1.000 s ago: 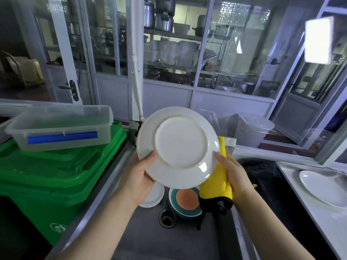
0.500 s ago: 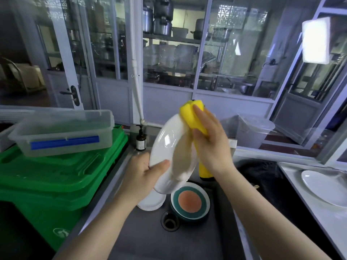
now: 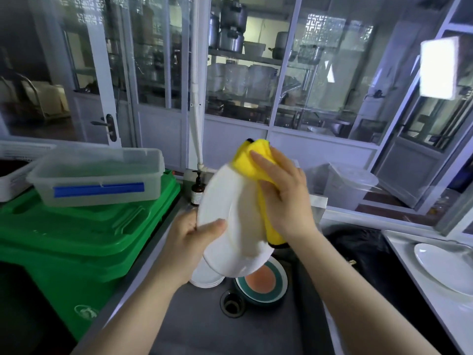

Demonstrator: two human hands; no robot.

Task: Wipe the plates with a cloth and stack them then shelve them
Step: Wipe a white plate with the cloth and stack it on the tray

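White plate [image 3: 230, 213], yellow cloth [image 3: 252, 163] with black edge. Teal-ringed plate with orange centre [image 3: 261, 284]. Green bin [image 3: 76, 234], clear tub with blue strip [image 3: 98, 189].

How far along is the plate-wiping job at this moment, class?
Done: possibly one white plate lying on the right counter. In hand: the left hand grips a tilted white plate while the right hand presses a yellow cloth on it. Left: plates in the sink, stacking, shelving.
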